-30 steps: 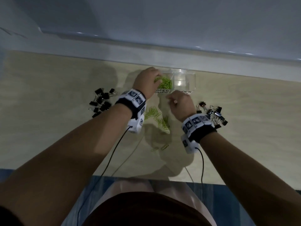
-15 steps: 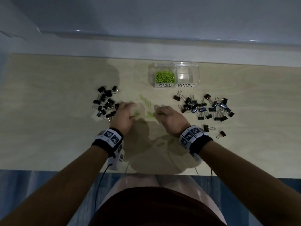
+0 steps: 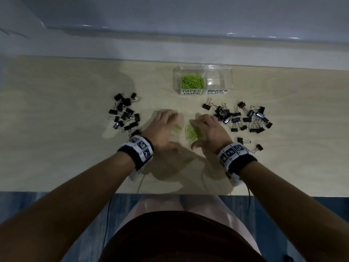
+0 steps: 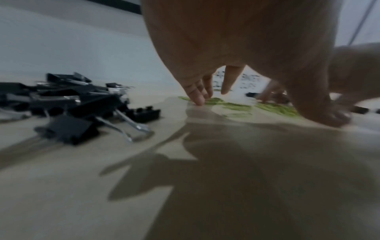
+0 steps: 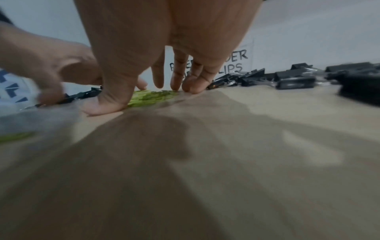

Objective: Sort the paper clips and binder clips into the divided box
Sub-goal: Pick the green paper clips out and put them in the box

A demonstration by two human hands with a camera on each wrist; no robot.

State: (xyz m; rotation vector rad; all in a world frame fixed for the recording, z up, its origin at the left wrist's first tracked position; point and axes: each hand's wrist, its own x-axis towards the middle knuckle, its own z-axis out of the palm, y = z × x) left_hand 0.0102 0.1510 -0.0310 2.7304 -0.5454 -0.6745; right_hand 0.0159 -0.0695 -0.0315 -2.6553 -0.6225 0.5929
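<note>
A clear divided box (image 3: 227,72) stands at the back of the table, labelled PAPER CLIPS and BINDER CLIPS. Green paper clips (image 3: 192,82) fill its left compartment; the right compartment looks empty. Loose green paper clips (image 3: 193,132) (image 5: 153,97) (image 4: 236,106) lie between my hands. My left hand (image 3: 164,129) (image 4: 257,104) rests fingertips on the table over a few clips. My right hand (image 3: 204,130) (image 5: 154,95) spreads its straight fingers around the green pile, thumb on the table. Neither hand holds anything.
One heap of black binder clips (image 3: 125,115) (image 4: 82,104) lies left of my left hand, a larger heap (image 3: 239,118) (image 5: 298,78) right of my right hand. Two stray binder clips (image 3: 243,140) sit near my right wrist. The table's front edge (image 3: 170,192) is close to my body.
Both hands came back from the box to the loose paper clips a second ago. Since half a second ago they have gathered the scattered green clips into a tighter pile by the right hand.
</note>
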